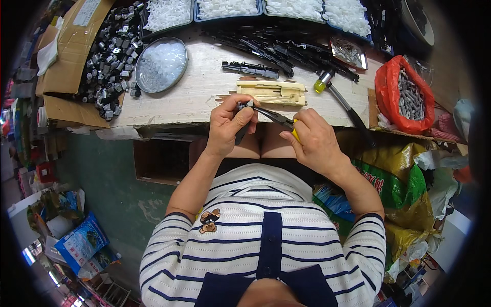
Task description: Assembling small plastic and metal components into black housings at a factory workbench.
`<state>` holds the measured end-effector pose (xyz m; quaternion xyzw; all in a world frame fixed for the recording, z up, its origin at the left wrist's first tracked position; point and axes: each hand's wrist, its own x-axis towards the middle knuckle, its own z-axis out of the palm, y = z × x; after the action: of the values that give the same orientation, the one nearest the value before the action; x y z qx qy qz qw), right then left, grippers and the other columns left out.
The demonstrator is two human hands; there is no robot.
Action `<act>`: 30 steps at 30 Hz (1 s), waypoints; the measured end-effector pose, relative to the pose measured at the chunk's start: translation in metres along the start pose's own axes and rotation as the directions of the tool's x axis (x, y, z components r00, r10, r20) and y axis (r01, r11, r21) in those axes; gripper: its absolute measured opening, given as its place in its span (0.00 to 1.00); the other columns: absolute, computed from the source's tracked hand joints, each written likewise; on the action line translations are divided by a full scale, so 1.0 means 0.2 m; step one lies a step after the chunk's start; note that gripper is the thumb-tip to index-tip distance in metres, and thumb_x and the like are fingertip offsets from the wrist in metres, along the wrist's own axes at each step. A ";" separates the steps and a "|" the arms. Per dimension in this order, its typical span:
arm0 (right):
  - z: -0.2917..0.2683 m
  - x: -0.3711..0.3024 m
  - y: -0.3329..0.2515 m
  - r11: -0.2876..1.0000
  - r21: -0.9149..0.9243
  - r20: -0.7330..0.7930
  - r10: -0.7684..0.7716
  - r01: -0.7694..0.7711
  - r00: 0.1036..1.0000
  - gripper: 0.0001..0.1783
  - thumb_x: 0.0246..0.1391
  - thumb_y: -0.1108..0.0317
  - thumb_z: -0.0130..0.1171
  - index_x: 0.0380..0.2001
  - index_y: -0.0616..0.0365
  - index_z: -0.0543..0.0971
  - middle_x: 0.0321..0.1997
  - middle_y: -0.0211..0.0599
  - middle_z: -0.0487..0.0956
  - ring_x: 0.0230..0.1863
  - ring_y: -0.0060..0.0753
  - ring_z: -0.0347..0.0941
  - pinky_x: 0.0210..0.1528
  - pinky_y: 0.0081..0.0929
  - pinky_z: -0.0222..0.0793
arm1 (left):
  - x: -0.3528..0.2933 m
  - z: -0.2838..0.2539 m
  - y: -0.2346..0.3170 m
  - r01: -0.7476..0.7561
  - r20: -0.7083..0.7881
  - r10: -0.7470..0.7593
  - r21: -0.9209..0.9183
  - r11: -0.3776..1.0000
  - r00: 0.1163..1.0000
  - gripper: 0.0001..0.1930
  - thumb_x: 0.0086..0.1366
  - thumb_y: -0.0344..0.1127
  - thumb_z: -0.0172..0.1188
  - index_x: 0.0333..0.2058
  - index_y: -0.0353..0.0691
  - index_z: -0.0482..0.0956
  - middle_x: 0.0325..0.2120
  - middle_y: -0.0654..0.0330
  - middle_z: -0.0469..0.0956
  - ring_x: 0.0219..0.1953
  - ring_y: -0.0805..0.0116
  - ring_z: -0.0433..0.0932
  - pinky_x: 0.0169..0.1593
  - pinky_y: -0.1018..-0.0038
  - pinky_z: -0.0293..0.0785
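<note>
My left hand (pixel 227 124) is closed round a small dark part (pixel 240 135) with a grey piece at its top. Most of that part is hidden by the fingers, so its kind is unclear. In my right hand (pixel 316 139) is a pair of pliers (pixel 276 117) with yellow handles. Its jaws reach across to the grey piece at my left fingertips; whether they grip it is too small to tell. Just beyond both hands, at the bench's front edge, lies a cream-coloured jig (pixel 294 95) with a slot along it.
A rubber-headed hammer (pixel 348 105) lies at the right, near a red bag (pixel 381 87) of grey pins. Long black assemblies (pixel 250 70) spread across the back. White plastic parts fill trays (pixel 230 18). A round dish (pixel 183 69) and a carton (pixel 64 66) of metal-and-black pieces stand left.
</note>
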<state>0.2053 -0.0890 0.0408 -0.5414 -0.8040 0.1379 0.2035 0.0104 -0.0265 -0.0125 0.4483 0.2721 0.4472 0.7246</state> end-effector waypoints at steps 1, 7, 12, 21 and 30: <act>0.00 0.00 0.00 1.000 -0.003 -0.016 -0.010 0.010 1.000 0.13 0.44 0.66 0.60 0.20 0.64 0.70 0.29 0.43 0.68 0.32 0.41 0.65 0.34 0.33 0.64 | 0.00 0.00 0.00 0.008 0.000 -0.008 -0.020 1.000 1.000 0.12 0.61 0.35 0.55 0.40 0.34 0.71 0.22 0.58 0.74 0.22 0.73 0.72 0.26 0.81 0.69; 0.01 0.01 0.03 1.000 0.021 -0.019 -0.017 0.018 1.000 0.13 0.44 0.66 0.60 0.21 0.65 0.71 0.31 0.43 0.70 0.34 0.42 0.66 0.35 0.34 0.64 | 0.01 -0.02 0.00 -0.033 -0.011 0.034 0.097 0.995 0.999 0.10 0.60 0.32 0.56 0.39 0.33 0.72 0.22 0.59 0.74 0.22 0.75 0.71 0.26 0.82 0.68; -0.02 0.02 0.03 0.998 0.069 -0.068 -0.003 0.008 0.998 0.14 0.45 0.64 0.60 0.25 0.66 0.72 0.38 0.44 0.71 0.38 0.44 0.65 0.38 0.35 0.63 | 0.01 -0.03 0.02 -0.163 0.010 0.170 0.354 0.921 0.985 0.10 0.59 0.28 0.56 0.40 0.33 0.73 0.23 0.60 0.74 0.22 0.78 0.70 0.26 0.83 0.67; 0.00 0.01 0.03 0.998 0.066 -0.050 -0.020 0.023 0.999 0.14 0.46 0.64 0.59 0.25 0.66 0.71 0.39 0.43 0.71 0.39 0.44 0.65 0.39 0.35 0.63 | -0.02 0.01 0.00 -0.142 0.004 0.149 0.319 0.937 0.989 0.11 0.59 0.27 0.57 0.41 0.33 0.74 0.25 0.61 0.75 0.23 0.79 0.71 0.28 0.84 0.68; 0.00 0.02 0.04 0.999 0.036 -0.027 -0.024 0.025 0.999 0.14 0.47 0.63 0.58 0.25 0.66 0.72 0.40 0.44 0.70 0.39 0.43 0.65 0.40 0.35 0.62 | -0.01 0.03 0.01 -0.215 -0.009 0.247 0.459 0.862 0.969 0.11 0.58 0.29 0.58 0.40 0.33 0.75 0.25 0.64 0.74 0.23 0.81 0.71 0.28 0.85 0.68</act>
<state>0.2101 -0.0818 0.0386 -0.5293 -0.8053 0.1428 0.2258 0.0143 -0.0309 -0.0086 0.6192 0.3376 0.4695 0.5312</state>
